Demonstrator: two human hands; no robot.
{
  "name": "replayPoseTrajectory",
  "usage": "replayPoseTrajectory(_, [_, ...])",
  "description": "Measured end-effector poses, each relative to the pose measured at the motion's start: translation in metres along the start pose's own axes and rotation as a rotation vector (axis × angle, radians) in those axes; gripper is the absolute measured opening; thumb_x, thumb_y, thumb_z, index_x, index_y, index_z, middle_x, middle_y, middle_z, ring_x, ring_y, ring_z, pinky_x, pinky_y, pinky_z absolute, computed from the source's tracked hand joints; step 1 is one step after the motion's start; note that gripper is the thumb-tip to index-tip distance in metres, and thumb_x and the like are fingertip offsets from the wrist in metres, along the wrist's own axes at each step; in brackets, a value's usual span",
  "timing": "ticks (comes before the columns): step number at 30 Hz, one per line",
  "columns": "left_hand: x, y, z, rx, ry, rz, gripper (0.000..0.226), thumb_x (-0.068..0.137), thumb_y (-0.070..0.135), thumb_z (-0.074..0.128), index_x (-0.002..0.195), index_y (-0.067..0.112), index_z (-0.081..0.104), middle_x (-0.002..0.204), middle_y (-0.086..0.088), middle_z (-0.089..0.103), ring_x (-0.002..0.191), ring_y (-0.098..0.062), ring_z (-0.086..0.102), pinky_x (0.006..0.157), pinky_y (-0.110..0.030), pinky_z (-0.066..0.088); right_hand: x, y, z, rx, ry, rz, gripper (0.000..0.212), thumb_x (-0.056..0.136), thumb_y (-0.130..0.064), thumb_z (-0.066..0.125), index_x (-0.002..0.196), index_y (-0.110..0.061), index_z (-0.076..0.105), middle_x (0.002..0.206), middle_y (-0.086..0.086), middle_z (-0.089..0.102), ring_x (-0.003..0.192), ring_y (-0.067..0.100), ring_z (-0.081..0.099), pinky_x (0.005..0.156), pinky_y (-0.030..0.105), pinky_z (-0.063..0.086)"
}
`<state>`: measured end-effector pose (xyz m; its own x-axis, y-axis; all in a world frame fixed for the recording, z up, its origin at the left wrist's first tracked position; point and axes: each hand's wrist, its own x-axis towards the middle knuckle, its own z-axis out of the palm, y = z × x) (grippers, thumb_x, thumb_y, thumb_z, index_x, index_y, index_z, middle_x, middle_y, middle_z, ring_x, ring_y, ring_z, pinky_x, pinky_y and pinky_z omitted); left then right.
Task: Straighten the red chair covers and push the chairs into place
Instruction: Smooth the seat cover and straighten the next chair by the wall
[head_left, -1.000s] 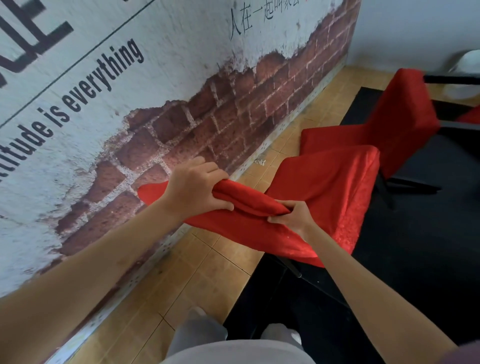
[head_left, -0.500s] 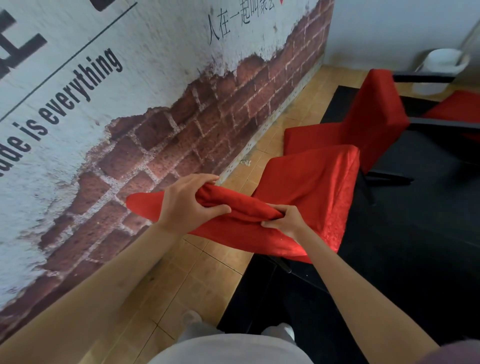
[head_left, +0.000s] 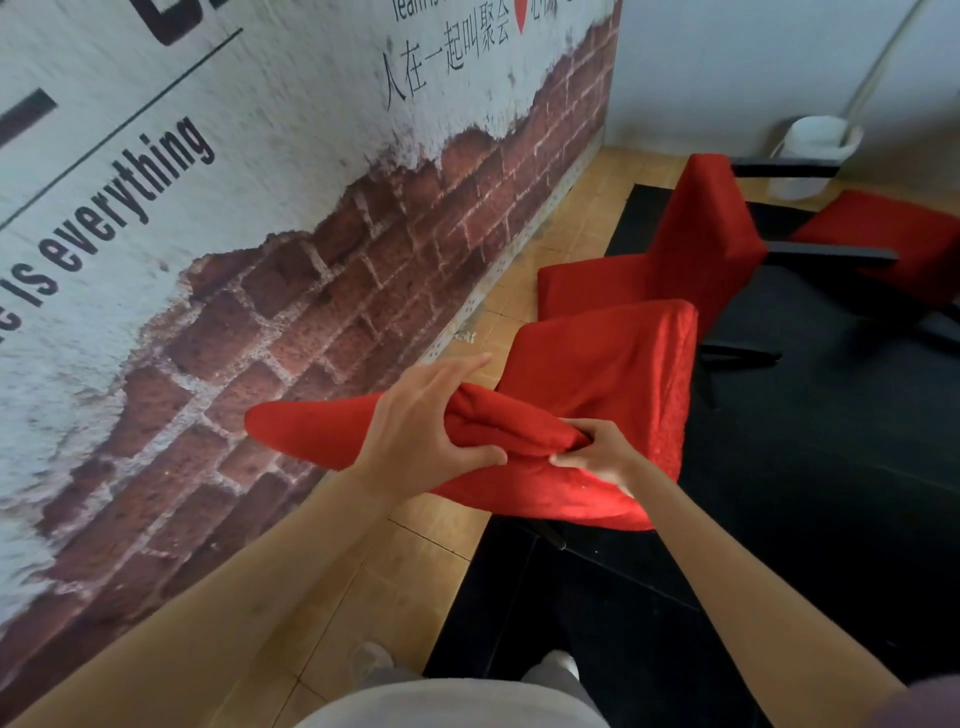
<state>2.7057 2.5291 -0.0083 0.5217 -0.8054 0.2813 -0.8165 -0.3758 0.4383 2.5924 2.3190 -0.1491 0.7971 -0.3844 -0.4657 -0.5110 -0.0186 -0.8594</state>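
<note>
The nearest chair (head_left: 613, 364) wears a red cover (head_left: 311, 431) bunched in a thick fold at its near edge. My left hand (head_left: 426, 421) grips that fold from the left, thumb under it and fingers partly lifted. From the right, my right hand (head_left: 597, 452) pinches the same fold. A loose corner of the cover sticks out to the left of my left hand. A second red-covered chair (head_left: 696, 244) stands just behind the first. Further right sits a third red chair (head_left: 883, 234) with black armrests.
A wall painted with brick and lettering (head_left: 311, 234) runs close along the left. The chairs stand on a black mat (head_left: 805, 493) over a tan tiled floor (head_left: 363, 571). A white bin (head_left: 815, 156) sits in the far corner. My feet show at the bottom.
The view has swung left and tipped up a little, bringing the third chair and bin into sight. My left fingers have loosened and lifted on the fold. Both hands still hold it.
</note>
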Motion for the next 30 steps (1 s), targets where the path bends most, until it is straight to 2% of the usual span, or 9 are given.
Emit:
replayPoseTrajectory(5, [0.004, 0.025, 0.004, -0.157, -0.118, 0.098, 0.11, 0.052, 0.06, 0.081, 0.146, 0.029, 0.032, 0.132, 0.022, 0.04, 0.115, 0.014, 0.031, 0.097, 0.001, 0.018, -0.028, -0.009, -0.022, -0.062, -0.032, -0.011, 0.068, 0.069, -0.003, 0.083, 0.13, -0.02, 0.059, 0.108, -0.009, 0.064, 0.099, 0.0, 0.058, 0.079, 0.009, 0.044])
replayPoseTrajectory(8, [0.005, 0.028, 0.008, -0.272, -0.193, 0.11, 0.121, 0.049, 0.059, 0.085, 0.148, 0.038, 0.02, 0.138, 0.034, 0.029, 0.122, 0.023, 0.024, 0.098, 0.004, 0.013, -0.047, -0.021, -0.028, -0.092, -0.018, -0.055, 0.075, 0.069, -0.003, 0.083, 0.135, -0.02, 0.054, 0.118, -0.01, 0.059, 0.107, 0.001, 0.053, 0.097, 0.016, 0.039])
replayPoseTrajectory(11, [-0.003, 0.01, 0.007, -0.291, -0.213, 0.01, 0.125, 0.044, 0.055, 0.089, 0.146, 0.045, 0.018, 0.141, 0.03, 0.032, 0.125, 0.012, 0.031, 0.103, -0.01, 0.02, -0.068, -0.036, -0.033, -0.111, -0.014, -0.103, 0.082, 0.068, -0.002, 0.083, 0.14, -0.019, 0.049, 0.132, -0.007, 0.052, 0.124, 0.006, 0.043, 0.101, 0.019, 0.03])
replayPoseTrajectory(14, [-0.019, -0.028, 0.001, -0.231, -0.207, -0.114, 0.128, 0.04, 0.049, 0.089, 0.145, 0.048, 0.016, 0.127, 0.033, 0.042, 0.121, -0.004, 0.04, 0.107, -0.035, 0.026, -0.086, -0.054, -0.032, -0.142, -0.015, -0.182, 0.088, 0.064, 0.002, 0.084, 0.141, -0.017, 0.046, 0.135, -0.007, 0.05, 0.123, 0.0, 0.043, 0.094, 0.005, 0.032])
replayPoseTrajectory(17, [-0.025, -0.056, -0.002, -0.142, -0.218, -0.172, 0.124, 0.042, 0.048, 0.087, 0.147, 0.035, 0.023, 0.113, 0.026, 0.051, 0.108, -0.009, 0.044, 0.11, -0.051, 0.029, -0.099, -0.071, -0.03, -0.173, -0.024, -0.268, 0.095, 0.06, 0.003, 0.087, 0.142, -0.018, 0.044, 0.131, -0.011, 0.051, 0.112, -0.018, 0.043, 0.091, -0.001, 0.032])
replayPoseTrajectory(19, [-0.023, -0.062, 0.0, -0.123, -0.214, -0.181, 0.12, 0.042, 0.051, 0.086, 0.146, 0.029, 0.03, 0.108, 0.019, 0.056, 0.106, -0.012, 0.049, 0.109, -0.05, 0.03, -0.108, -0.078, -0.03, -0.204, -0.014, -0.3, 0.099, 0.057, 0.0, 0.089, 0.14, -0.028, 0.042, 0.129, -0.018, 0.049, 0.113, -0.023, 0.039, 0.094, -0.001, 0.029])
replayPoseTrajectory(23, [-0.017, -0.051, 0.011, -0.087, -0.182, -0.111, 0.107, 0.042, 0.062, 0.08, 0.137, 0.027, 0.045, 0.1, 0.016, 0.056, 0.097, -0.012, 0.053, 0.101, -0.037, 0.031, -0.127, -0.08, -0.036, -0.217, 0.065, -0.346, 0.103, 0.054, -0.002, 0.091, 0.131, -0.046, 0.04, 0.133, -0.022, 0.048, 0.125, -0.014, 0.04, 0.106, 0.008, 0.026])
replayPoseTrajectory(28, [-0.01, -0.031, 0.024, -0.081, -0.127, -0.013, 0.1, 0.042, 0.077, 0.067, 0.127, 0.026, 0.057, 0.097, 0.014, 0.06, 0.088, -0.006, 0.048, 0.095, -0.034, 0.035, -0.152, -0.076, -0.039, -0.127, 0.258, -0.347, 0.104, 0.053, -0.001, 0.091, 0.14, -0.035, 0.045, 0.116, -0.009, 0.062, 0.114, 0.008, 0.058, 0.109, 0.037, 0.04])
replayPoseTrajectory(30, [-0.008, -0.026, 0.028, -0.097, -0.133, 0.007, 0.1, 0.042, 0.077, 0.066, 0.126, 0.024, 0.057, 0.098, 0.012, 0.062, 0.088, -0.006, 0.048, 0.093, -0.035, 0.038, -0.16, -0.074, -0.039, -0.081, 0.352, -0.356, 0.105, 0.053, 0.0, 0.09, 0.14, -0.034, 0.044, 0.111, -0.006, 0.064, 0.106, 0.006, 0.06, 0.106, 0.037, 0.043])
